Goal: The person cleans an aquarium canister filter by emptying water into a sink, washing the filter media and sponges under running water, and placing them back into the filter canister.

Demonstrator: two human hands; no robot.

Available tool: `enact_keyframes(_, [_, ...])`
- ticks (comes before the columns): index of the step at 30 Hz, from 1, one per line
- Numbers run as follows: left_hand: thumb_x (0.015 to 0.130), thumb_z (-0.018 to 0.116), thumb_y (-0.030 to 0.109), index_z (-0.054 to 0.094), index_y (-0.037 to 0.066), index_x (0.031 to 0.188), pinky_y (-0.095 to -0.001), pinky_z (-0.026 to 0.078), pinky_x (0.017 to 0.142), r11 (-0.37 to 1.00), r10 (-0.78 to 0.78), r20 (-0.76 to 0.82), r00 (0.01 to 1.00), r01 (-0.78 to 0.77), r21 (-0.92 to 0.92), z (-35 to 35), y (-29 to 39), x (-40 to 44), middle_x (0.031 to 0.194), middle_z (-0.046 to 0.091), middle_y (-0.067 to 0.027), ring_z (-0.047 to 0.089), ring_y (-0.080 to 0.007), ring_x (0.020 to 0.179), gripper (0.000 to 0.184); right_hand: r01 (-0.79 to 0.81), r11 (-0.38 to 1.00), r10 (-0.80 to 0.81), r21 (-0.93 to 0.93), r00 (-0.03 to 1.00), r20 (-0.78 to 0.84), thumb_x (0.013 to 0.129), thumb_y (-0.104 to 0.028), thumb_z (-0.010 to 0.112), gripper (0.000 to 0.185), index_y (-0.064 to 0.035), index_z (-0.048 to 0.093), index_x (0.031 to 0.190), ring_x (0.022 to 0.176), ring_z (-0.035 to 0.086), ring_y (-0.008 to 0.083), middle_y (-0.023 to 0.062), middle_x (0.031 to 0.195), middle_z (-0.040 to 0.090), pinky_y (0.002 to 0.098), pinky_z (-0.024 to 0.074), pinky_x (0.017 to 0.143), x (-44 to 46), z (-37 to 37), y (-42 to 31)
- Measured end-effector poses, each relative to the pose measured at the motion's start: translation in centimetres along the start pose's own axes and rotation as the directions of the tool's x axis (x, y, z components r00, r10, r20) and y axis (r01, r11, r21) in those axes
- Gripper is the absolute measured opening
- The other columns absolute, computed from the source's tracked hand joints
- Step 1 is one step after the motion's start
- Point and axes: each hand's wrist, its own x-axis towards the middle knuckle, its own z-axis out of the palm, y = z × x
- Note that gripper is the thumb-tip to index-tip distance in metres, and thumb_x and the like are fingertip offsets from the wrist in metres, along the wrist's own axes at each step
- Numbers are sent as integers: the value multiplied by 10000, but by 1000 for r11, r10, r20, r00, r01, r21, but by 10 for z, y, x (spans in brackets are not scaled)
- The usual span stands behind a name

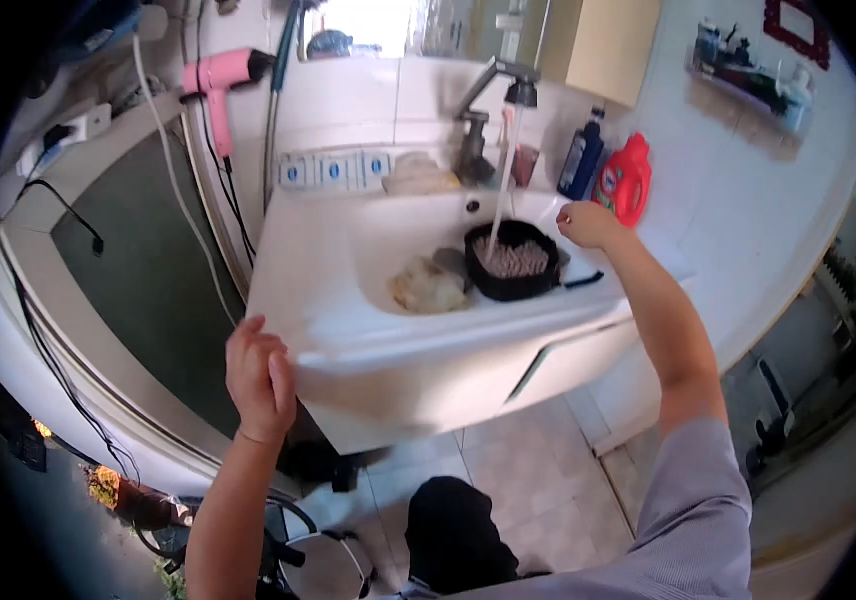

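Water runs from the grey faucet (470, 140) into a black container (516, 287) with a ribbed pinkish-grey inside, standing in the white sink (368, 240). Beside it in the basin lies a pale, yellowish crumpled thing (429, 286). My left hand (261, 380) is raised off the sink's front left corner, its fingers loosely bent and nothing visible in it. Over the sink's right rim, near the red bottle, my right hand (588, 225) has its fingers curled together; whether it holds anything is too small to tell.
A red bottle (627, 180) and a dark blue bottle (580, 158) stand at the back right. A pink hair dryer (220, 90) hangs on the left wall, with cables below. A blue-and-white packet (334, 171) lies on the back ledge. Below is a bin (326, 567).
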Motion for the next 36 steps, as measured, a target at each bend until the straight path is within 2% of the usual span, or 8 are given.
enact_keyframes(2, [819,471,77,541,19,793,-437,430,874,1000,1,-15,1000,-1,-7,0,1,1,836,566,-138,546,-361,976,95,24,999,-17,47,988,-156,797,-250,516,306,-58,655,991,928,608,342,189,971,641,422,466,846,7,-20,-8])
enact_keyframes(6, [812,473,66,537,21,784,-441,428,889,999,-13,-10,1000,12,-34,0,1,0,818,556,-137,547,-360,967,83,-12,999,23,47,970,-242,814,-247,491,321,-43,646,1007,958,599,344,194,1003,634,418,454,870,33,-55,-14])
enact_keyframes(8, [813,472,65,537,21,783,-441,427,892,1000,-8,-10,1000,8,-25,0,2,0,820,557,-136,548,-361,964,85,77,988,-9,137,898,-441,818,-284,496,364,-28,636,1036,978,594,349,209,1016,626,409,446,889,51,-66,-12])
enact_keyframes(12, [817,470,67,538,16,779,-440,427,896,1000,5,3,1000,-5,-27,0,0,0,827,560,-135,550,-362,963,93,-32,931,197,363,882,-427,807,-477,545,608,-14,542,1201,1058,570,338,213,1135,592,375,421,934,69,-96,-36])
enact_keyframes(16, [822,467,74,539,14,777,-440,427,896,1000,-14,10,1000,14,-12,2,-1,-1,828,560,-137,551,-361,963,104,50,932,189,359,779,-597,732,-552,626,740,17,526,1194,1056,578,326,230,1142,587,371,431,923,111,-102,-42])
enact_keyframes(19, [828,465,82,541,14,776,-437,427,895,1000,-2,2,1000,2,-31,2,-1,-1,827,558,-140,550,-360,967,114,41,877,205,479,870,-448,702,-507,684,679,7,572,1132,1006,603,328,221,1064,623,374,457,883,89,-123,-77])
enact_keyframes(26, [833,465,83,542,13,777,-437,420,902,1000,6,-2,1000,-6,-30,3,-4,-2,831,558,-143,548,-356,975,119,-93,919,280,384,840,-465,723,-362,707,401,-31,671,946,808,630,239,146,882,666,362,473,762,130,-117,-55])
enact_keyframes(36, [904,425,157,560,9,794,-422,410,931,999,-2,7,1000,2,-41,4,-8,-5,868,570,-147,540,-329,1025,229,-120,897,298,425,876,-380,698,-329,681,388,-48,677,965,869,625,242,149,949,664,332,482,768,148,-113,-16])
